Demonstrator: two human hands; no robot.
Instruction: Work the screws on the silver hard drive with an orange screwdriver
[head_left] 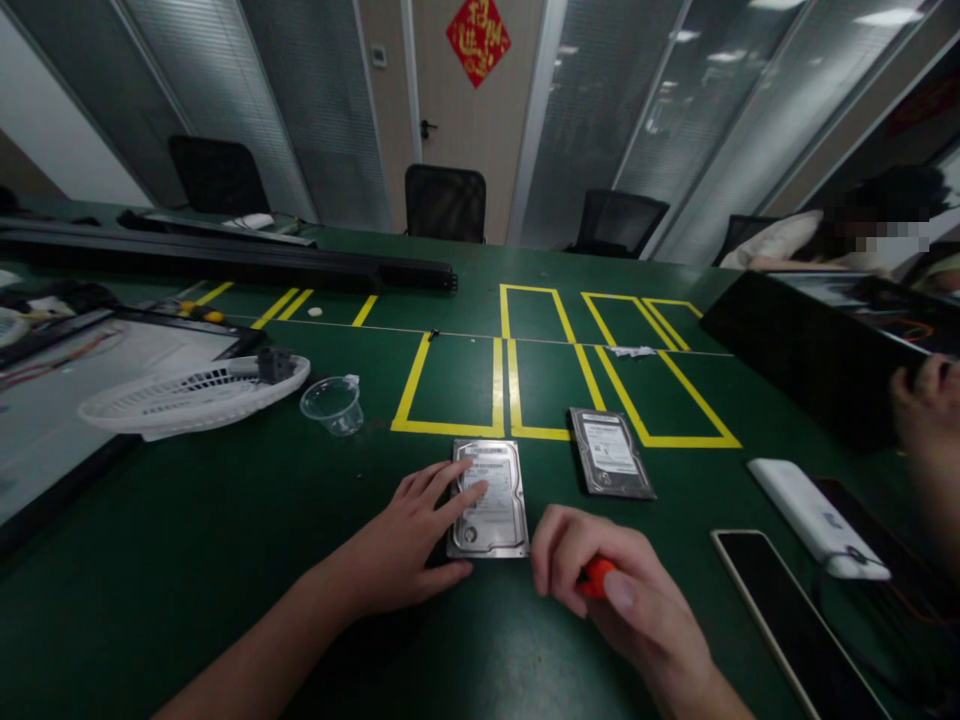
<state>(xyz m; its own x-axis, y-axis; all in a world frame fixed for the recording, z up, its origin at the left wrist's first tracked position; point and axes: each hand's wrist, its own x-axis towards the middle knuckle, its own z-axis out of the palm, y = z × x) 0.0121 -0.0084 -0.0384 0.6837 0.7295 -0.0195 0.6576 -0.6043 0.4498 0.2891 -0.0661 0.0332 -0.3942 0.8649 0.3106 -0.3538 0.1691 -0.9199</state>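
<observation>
A silver hard drive (501, 510) lies label up on the green table directly ahead of me. My left hand (409, 535) comes in from its left, with the fingers stretched out and two fingertips resting on the label. Its thumb lies on the table by the drive's near left corner. Closed beside the drive's near right corner, my right hand (622, 580) grips an orange tool handle (598, 577). The rest of that tool is hidden by my fingers. A second hard drive (611, 453) lies farther back to the right, touched by neither hand.
Yellow tape outlines (450, 427) mark the green table (360, 640). To the left are a clear plastic cup (334, 405) and a white oval basket (187, 400). A phone (795, 620), white power bank (817, 515) and black case (802, 350) stand right, near another person's hand (930, 410).
</observation>
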